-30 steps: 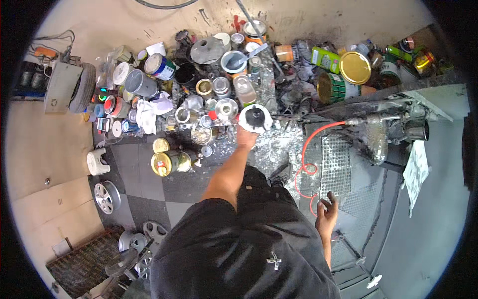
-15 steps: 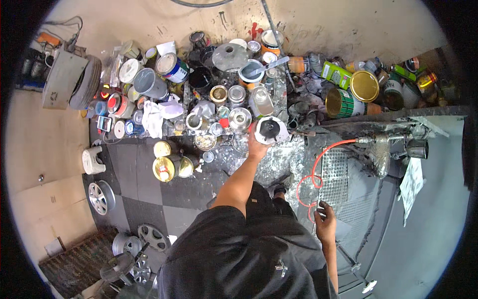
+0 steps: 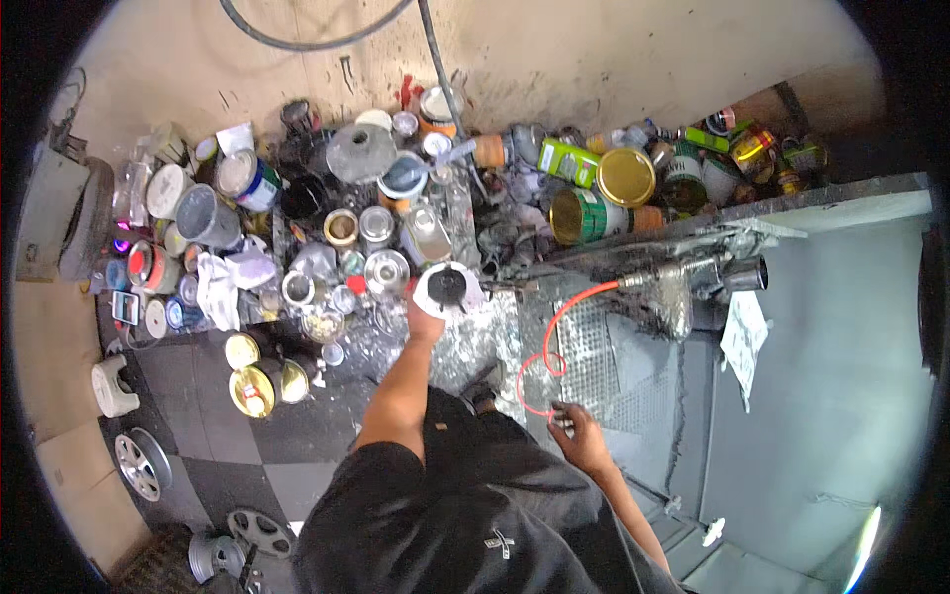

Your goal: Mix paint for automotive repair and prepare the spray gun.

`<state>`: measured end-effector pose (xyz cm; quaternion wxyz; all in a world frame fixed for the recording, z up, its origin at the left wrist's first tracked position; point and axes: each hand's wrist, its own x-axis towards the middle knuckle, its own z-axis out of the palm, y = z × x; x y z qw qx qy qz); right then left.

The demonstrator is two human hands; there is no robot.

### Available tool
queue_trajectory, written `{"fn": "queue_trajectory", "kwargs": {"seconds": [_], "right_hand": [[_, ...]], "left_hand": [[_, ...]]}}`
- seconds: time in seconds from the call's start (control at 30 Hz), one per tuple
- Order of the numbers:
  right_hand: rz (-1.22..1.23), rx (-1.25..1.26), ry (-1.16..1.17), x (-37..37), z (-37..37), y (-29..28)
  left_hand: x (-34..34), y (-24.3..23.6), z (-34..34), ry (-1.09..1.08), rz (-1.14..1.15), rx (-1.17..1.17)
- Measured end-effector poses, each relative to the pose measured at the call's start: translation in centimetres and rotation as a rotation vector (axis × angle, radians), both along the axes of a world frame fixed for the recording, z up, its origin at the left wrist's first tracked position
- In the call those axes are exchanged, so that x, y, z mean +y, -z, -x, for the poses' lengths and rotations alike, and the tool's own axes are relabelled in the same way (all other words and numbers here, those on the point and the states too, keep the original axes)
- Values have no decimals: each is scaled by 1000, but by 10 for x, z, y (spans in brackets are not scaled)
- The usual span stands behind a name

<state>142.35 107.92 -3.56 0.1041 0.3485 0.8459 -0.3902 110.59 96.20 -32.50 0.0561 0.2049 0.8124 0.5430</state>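
Three gold-topped tins (image 3: pixel 252 391) stand just this side of the bench (image 3: pixel 462 203); an orange hose (image 3: pixel 567 309) loops right. Beyond, cans and tubs (image 3: pixel 209 218) crowd the bench. Nearer, the right hand (image 3: pixel 584 441) is half curled beside the hose; whether it grips anything, I cannot tell. Farther out, the left hand (image 3: pixel 426 322) holds a white, dark-centred container (image 3: pixel 447 288) near the bench's front edge.

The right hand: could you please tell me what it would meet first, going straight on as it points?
The right hand would probably meet the looped orange hose first, though depth is unclear.
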Motion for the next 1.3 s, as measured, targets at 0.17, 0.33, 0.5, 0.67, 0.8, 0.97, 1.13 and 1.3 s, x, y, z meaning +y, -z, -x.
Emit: {"fn": "queue_trajectory", "kwargs": {"seconds": [0.17, 0.33, 0.5, 0.67, 0.8, 0.97, 1.13, 1.3], "right_hand": [[-137, 99, -37, 16, 32, -7], [-271, 258, 13, 33, 94, -61], [-352, 254, -198, 68, 139, -87], [-327, 193, -312, 94, 135, -99], [-281, 190, -291, 123, 103, -110], [-147, 125, 77, 165, 58, -152], [232, 271, 368, 235, 7, -171], [336, 428, 417, 307, -40, -193]], "left_hand": [[-6, -2, -5, 58, 95, 38], [6, -88, -26, 356, -65, 146], [7, -197, -42, 579, 6, 38], [44, -242, -52, 748, -81, 182], [72, -241, -58, 813, -55, 200], [109, -280, -79, 869, -101, 180], [166, -329, -114, 914, -134, 193], [231, -376, -160, 893, 25, 203]]}}
